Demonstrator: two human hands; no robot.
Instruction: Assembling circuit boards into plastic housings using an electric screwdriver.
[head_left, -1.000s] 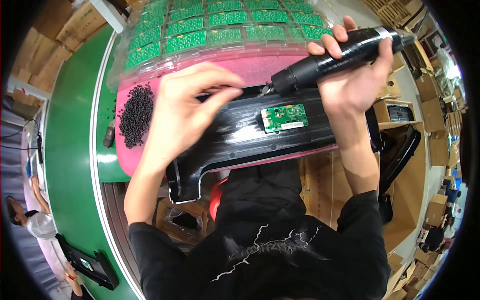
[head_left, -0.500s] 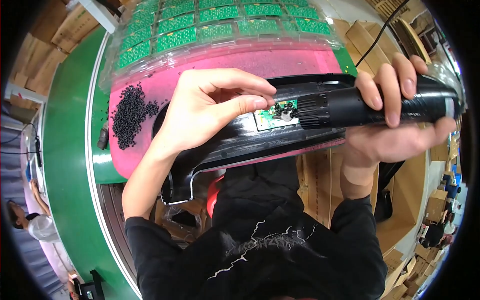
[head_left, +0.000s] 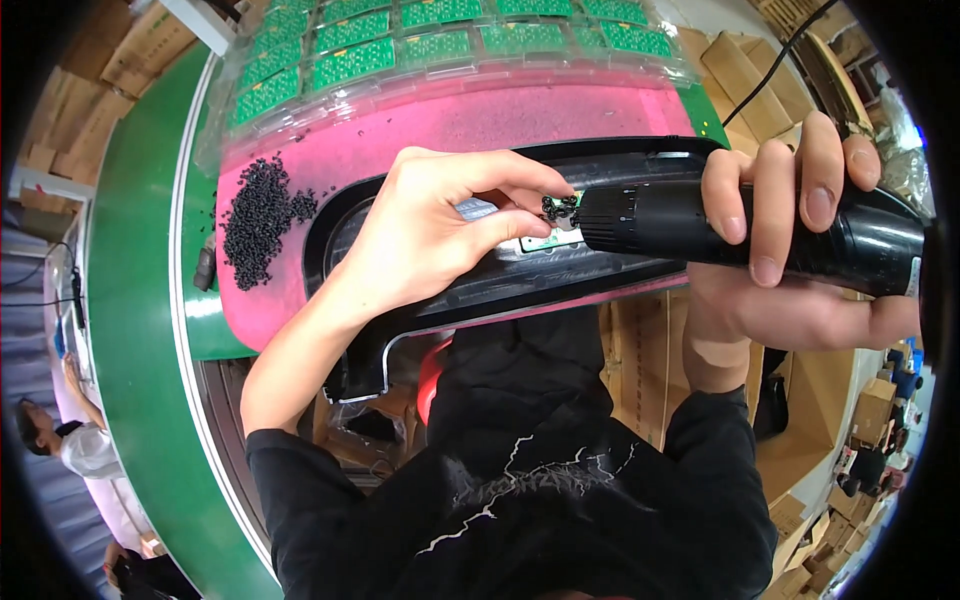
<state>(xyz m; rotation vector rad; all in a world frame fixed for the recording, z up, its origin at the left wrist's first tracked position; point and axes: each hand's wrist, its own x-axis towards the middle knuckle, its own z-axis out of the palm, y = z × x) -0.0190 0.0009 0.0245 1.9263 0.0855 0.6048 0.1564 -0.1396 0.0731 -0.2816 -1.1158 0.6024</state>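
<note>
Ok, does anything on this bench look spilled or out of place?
What stands out is the heap of small black pieces at the left end of the pink mat: loose, with edges straggling outward, it looks spilled, though it may be deliberate.

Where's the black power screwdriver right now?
Head view, right side: the screwdriver is in the right hand, its front end near the left hand.

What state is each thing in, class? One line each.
Right hand: closed around screwdriver
Black screwdriver: held, tip beside left hand
Left hand: thumb and fingers near tip
Black housing: open, on pink mat
Circuit board: inside housing, partly hidden
Small black pieces: heaped loose
Green boards: in rows
</note>
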